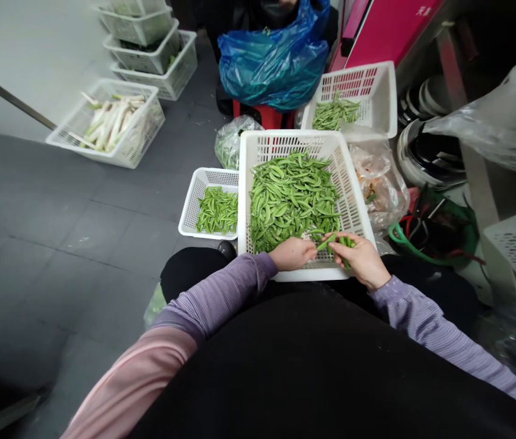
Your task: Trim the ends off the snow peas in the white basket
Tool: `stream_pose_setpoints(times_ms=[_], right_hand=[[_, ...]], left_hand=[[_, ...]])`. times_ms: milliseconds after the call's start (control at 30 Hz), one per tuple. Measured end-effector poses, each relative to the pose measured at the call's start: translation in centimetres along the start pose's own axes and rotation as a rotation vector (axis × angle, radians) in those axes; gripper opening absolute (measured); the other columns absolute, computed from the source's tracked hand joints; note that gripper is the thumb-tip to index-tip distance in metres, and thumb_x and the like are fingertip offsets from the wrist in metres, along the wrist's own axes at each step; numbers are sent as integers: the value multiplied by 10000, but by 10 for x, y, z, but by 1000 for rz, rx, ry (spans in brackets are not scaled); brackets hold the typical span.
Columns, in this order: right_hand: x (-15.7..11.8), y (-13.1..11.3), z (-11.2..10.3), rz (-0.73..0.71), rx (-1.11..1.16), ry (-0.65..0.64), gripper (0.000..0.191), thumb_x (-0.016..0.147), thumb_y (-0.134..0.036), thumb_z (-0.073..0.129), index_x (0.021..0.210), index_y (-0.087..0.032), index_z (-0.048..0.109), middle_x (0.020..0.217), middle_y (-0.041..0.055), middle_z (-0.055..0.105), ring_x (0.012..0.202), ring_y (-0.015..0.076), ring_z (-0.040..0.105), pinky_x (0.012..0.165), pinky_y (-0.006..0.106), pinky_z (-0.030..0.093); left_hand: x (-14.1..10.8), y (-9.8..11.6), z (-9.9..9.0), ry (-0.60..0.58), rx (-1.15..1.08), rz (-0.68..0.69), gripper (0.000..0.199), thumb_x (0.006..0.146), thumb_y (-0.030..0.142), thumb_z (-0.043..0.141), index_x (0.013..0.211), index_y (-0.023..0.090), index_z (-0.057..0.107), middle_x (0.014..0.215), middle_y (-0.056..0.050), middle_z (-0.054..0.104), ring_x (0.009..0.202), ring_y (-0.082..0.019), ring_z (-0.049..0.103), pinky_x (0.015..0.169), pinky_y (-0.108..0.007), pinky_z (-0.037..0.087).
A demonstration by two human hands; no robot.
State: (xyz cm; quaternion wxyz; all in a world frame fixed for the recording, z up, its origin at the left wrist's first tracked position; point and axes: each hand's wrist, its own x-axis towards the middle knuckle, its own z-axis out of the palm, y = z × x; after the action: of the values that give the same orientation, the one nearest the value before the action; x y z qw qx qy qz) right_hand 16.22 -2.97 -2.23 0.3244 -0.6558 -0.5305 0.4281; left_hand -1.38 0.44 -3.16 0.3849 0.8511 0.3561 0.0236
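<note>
Hands in good order: my left hand grips one end of a snow pea pod while my right hand pinches the other, both low and steady over the near rim of the white plastic crate holding the heap of pods.

- Snow peas: bright, glossy green
- Plastic basket: white, with a lattice pattern of small slots
- Sleeve: lilac-purple with fine ribbed stripes
- Upper sleeve: pale pink
- Plastic bag: deep blue with teal sheen
- Stool: red
- Cabinet panel: magenta
- Floor tiles: dark grey with darker grout lines
</note>
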Motion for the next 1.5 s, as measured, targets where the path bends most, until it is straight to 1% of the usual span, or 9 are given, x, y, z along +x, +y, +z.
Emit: stream_pose_setpoints(times_ms=[100,233,400,567,733,800,900,1133,1500], right_hand=[[5,-4,-10,-379,-530,-50,204,762,-282,513,910,-192,622,917,84,620,658,156,575,525,263,427],[13,-9,-4,-580,-785,-449,100,733,-215,524,722,-183,619,776,62,616,680,167,573,569,259,418],[21,-2,14,-26,-3,-265,207,707,-399,562,747,-198,531,472,-45,471,401,107,419,397,232,335],[56,23,-4,148,568,21,235,644,-419,551,668,-219,431,566,-16,524,491,129,502,431,254,406],[88,42,0,-135,-416,-124,126,651,-247,583,751,-183,539,670,34,598,599,164,558,566,289,442],[93,47,14,-310,-926,-308,100,702,-171,535,784,-157,591,762,84,619,690,183,581,597,277,424],[97,52,29,-408,-1202,-446,196,764,-98,433,811,-127,621,821,128,616,745,198,595,590,272,406],[78,43,10,-497,-898,-291,153,749,-193,530,872,-170,617,933,76,617,860,196,583,743,282,436],[26,3,5,-494,-513,-207,114,736,-262,513,783,-201,597,830,53,643,795,203,589,734,326,441]], left_hand=[[-1,-2,4,-36,206,-11,303,849,271,357,779,144,622,771,-53,639,697,-147,569,639,-239,409],[-1,-4,6,23,234,26,291,845,284,368,790,146,618,798,-57,641,713,-154,574,634,-240,411],[2,-5,2,288,-127,-70,325,861,220,304,781,129,606,686,-7,599,637,-87,518,625,-175,398],[4,-15,19,-17,-14,-178,216,750,159,443,779,138,657,786,-47,602,692,-122,538,687,-213,426],[5,-23,27,-43,101,-153,388,712,150,482,1081,175,598,1051,-103,567,897,-173,563,806,-253,434],[7,-24,26,-73,110,-160,331,751,182,441,1023,173,630,971,-93,612,869,-187,579,795,-283,443],[10,-25,25,-45,64,-190,280,789,209,405,893,166,662,866,-70,653,810,-179,593,777,-288,444],[12,-25,13,185,-269,-384,246,833,227,375,805,123,596,704,-39,628,623,-108,562,640,-211,437],[0,1,1,72,-823,-296,167,749,135,340,628,143,455,484,61,410,337,-30,345,358,-156,272]])
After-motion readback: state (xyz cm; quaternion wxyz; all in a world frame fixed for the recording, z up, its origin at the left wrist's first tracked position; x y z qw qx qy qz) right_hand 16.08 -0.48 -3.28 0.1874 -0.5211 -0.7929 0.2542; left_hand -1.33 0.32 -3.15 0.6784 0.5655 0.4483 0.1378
